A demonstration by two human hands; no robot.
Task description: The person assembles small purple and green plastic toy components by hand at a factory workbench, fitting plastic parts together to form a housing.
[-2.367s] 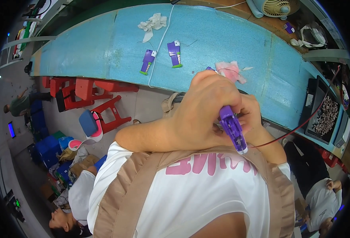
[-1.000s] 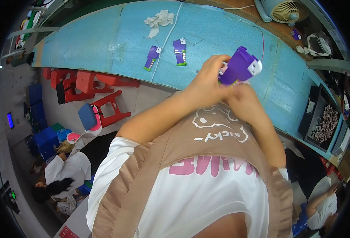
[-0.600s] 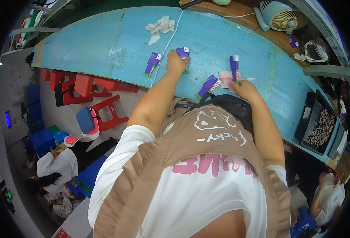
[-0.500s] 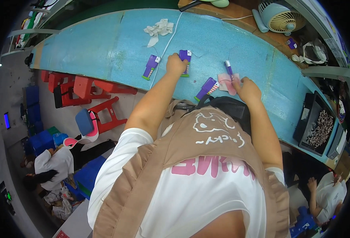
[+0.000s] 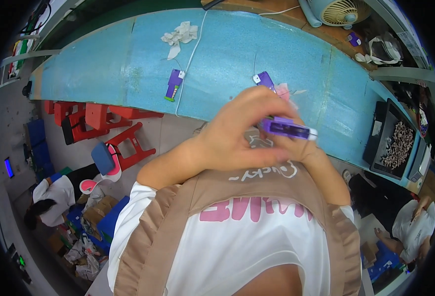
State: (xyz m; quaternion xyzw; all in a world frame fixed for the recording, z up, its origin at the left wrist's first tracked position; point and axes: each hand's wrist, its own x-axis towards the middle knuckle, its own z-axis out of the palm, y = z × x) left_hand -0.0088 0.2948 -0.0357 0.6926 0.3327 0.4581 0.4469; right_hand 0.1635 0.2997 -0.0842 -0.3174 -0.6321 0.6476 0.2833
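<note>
In front of my chest, a purple plastic piece [image 5: 287, 129] with a white end is raised close to the camera. Behind and below it, my right hand [image 5: 303, 149] is closed on it, its fingertips partly covered. My left hand [image 5: 227, 133] curves around the piece's other end, thumb and fingers spread apart and slightly blurred; whether they touch it is unclear. Beyond the hands, a similar purple piece [image 5: 265, 80] with a white tip and thin wire lies on the table beside a pink cloth [image 5: 282, 91]. Farther left rests another purple piece [image 5: 174, 85] with a green end.
A white cable [image 5: 193, 52] crosses the blue table [image 5: 104, 64] beside crumpled tissue [image 5: 180, 37]. At the right stands a black tray [image 5: 382, 148] of small mixed-colour parts. A fan [image 5: 343, 14] sits at the back; red stools [image 5: 136, 148] stand left. Other people sit on both sides.
Both hands have come together before my chest. My left hand has left the table, and one purple piece there has gone. The purple piece now between my hands is raised. The view has shifted slightly.
</note>
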